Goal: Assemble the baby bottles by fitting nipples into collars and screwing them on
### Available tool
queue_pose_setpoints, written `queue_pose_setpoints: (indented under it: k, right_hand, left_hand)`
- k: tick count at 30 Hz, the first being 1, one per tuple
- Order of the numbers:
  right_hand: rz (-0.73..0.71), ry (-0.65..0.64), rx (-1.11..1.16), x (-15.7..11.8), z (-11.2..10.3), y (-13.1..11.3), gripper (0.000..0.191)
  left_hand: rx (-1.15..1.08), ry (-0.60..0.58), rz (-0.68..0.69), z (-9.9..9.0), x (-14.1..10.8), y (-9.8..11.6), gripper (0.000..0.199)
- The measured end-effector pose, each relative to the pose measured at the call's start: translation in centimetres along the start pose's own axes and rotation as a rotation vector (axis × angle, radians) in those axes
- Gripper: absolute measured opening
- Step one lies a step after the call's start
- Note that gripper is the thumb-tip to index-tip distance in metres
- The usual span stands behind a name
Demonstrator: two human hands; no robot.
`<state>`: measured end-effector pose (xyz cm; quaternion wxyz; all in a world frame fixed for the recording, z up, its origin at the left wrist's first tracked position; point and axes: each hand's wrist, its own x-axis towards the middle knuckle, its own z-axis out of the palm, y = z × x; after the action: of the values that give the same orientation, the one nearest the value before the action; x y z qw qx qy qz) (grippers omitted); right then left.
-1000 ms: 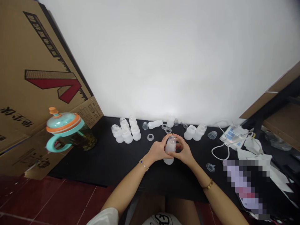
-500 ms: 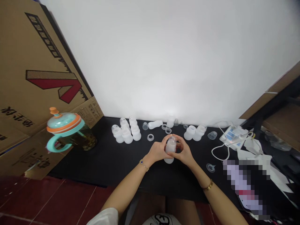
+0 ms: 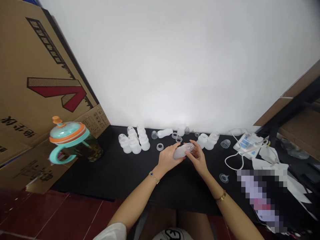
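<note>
Between both hands is a frosted white baby bottle (image 3: 180, 152), tilted nearly flat with its clear-capped end toward the right. My left hand (image 3: 169, 158) wraps round the bottle's body. The fingers of my right hand (image 3: 199, 157) close on the capped end. Behind the hands lie white rings (image 3: 178, 139), a bottle on its side (image 3: 165, 133) and an upright bottle body (image 3: 181, 130). Just past the right hand stand two more bottles (image 3: 211, 141), one with a clear cap. A loose ring (image 3: 160, 146) lies left of the hands, near a clear cap (image 3: 154, 134).
Several capped bottles (image 3: 135, 145) stand grouped at left on the black table (image 3: 120, 180). A large teal-handled jug (image 3: 75, 141) is beside a cardboard box (image 3: 50, 66). At right are a clear nipple (image 3: 224, 178), a clear cap (image 3: 225, 143), a white cable (image 3: 233, 160) and a blurred-out object (image 3: 262, 196).
The bottle has gone from upright to tilted nearly flat, its capped end swinging right. My right hand has shifted slightly right with that end; the left hand has turned with the body.
</note>
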<state>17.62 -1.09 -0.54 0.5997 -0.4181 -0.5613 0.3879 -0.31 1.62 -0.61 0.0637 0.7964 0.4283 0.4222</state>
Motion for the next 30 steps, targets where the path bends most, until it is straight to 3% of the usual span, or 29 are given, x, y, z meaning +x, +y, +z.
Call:
queue_pose_setpoints:
  k: [4, 10, 17, 23, 25, 30]
  right_hand:
    - [0.065, 0.004, 0.11, 0.2, 0.2, -0.5, 0.054]
    - [0.106, -0.01, 0.131, 0.5, 0.1, -1.2, 0.054]
    - [0.113, -0.052, 0.171, 0.7, 0.0, -1.3, 0.053]
    - [0.114, -0.026, 0.129, 0.7, 0.4, -1.0, 0.066]
    - [0.124, -0.009, 0.124, 0.7, 0.5, -0.7, 0.071]
    - [0.23, -0.038, 0.16, 0.6, 1.0, 0.6, 0.066]
  left_hand:
    - [-0.01, 0.047, 0.075, -0.4, 0.3, 0.1, 0.045]
    - [-0.173, 0.09, 0.117, -0.8, 0.3, 0.3, 0.048]
    - [-0.198, 0.096, 0.113, -0.9, 0.3, 0.3, 0.051]
    - [-0.269, 0.094, 0.068, -0.4, 0.4, 0.2, 0.052]
    - [-0.307, 0.073, 0.014, -0.2, 0.4, 0.4, 0.052]
    - [-0.391, -0.017, -0.294, -0.3, 0.5, 0.8, 0.052]
